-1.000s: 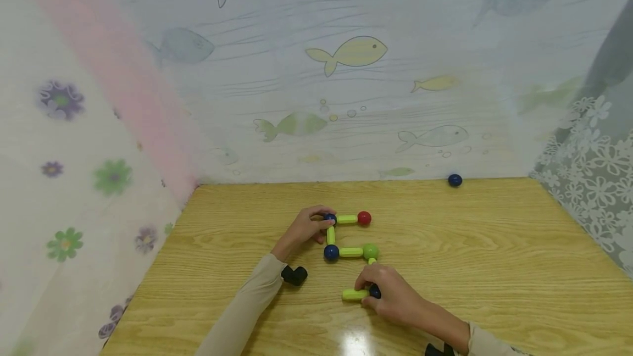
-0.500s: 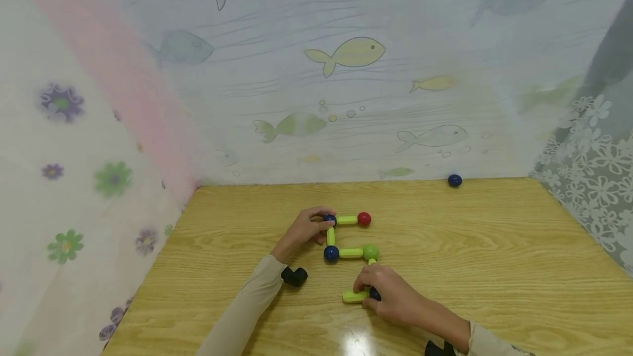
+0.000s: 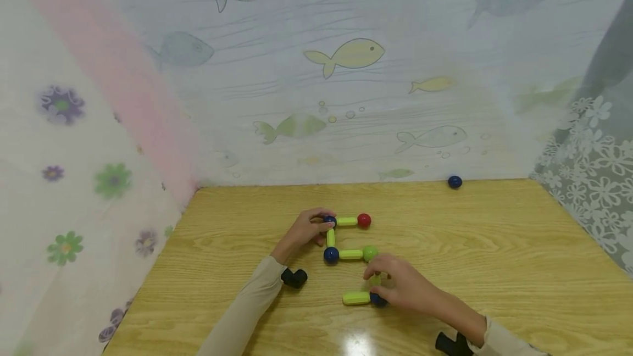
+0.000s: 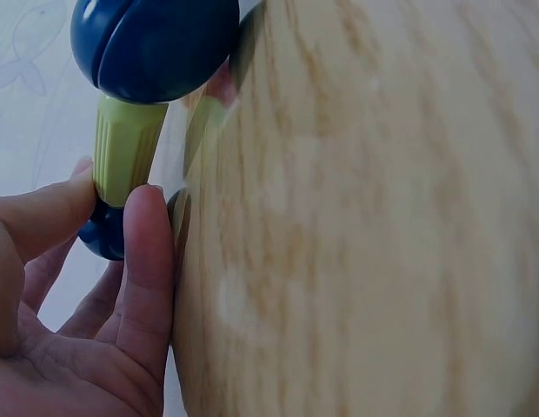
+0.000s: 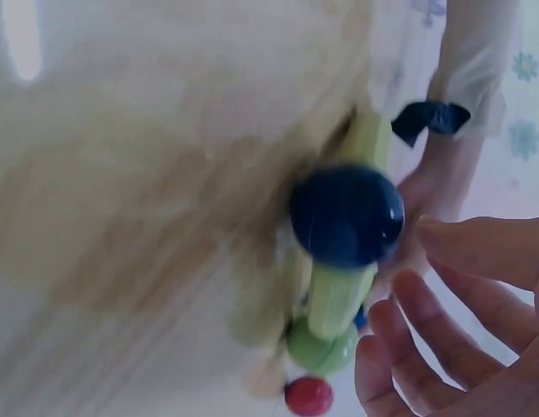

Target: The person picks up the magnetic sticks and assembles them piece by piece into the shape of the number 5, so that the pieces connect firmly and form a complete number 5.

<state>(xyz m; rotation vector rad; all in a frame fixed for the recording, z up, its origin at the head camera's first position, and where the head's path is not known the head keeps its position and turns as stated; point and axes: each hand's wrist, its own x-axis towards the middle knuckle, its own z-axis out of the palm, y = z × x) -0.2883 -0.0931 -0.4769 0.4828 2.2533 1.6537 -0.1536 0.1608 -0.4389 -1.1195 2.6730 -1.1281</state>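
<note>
On the wooden table lies a figure of yellow-green rods and coloured balls, shaped like an S. My left hand (image 3: 303,229) pinches the blue ball (image 4: 104,233) at its far left corner. From that ball one rod (image 3: 347,221) runs to a red ball (image 3: 364,221), and another rod (image 4: 129,148) to a second blue ball (image 3: 331,255). A third rod (image 3: 351,255) joins that one to a green ball (image 3: 370,253). My right hand (image 3: 403,284) hovers with loosely bent fingers beside the nearest blue ball (image 5: 348,215), partly covering it and the rod (image 5: 339,300) behind it. The end rod (image 3: 356,298) points left.
A loose blue ball (image 3: 455,182) lies by the table's back edge. Black wrist mounts (image 3: 294,278) sit on both sleeves. Walls of cloth printed with fish and flowers (image 3: 112,180) close in the table at the back and sides.
My right hand lets go of the nearest blue ball and shifts slightly up and to the right, so more of the ball and its rods shows. The left hand stays in place.
</note>
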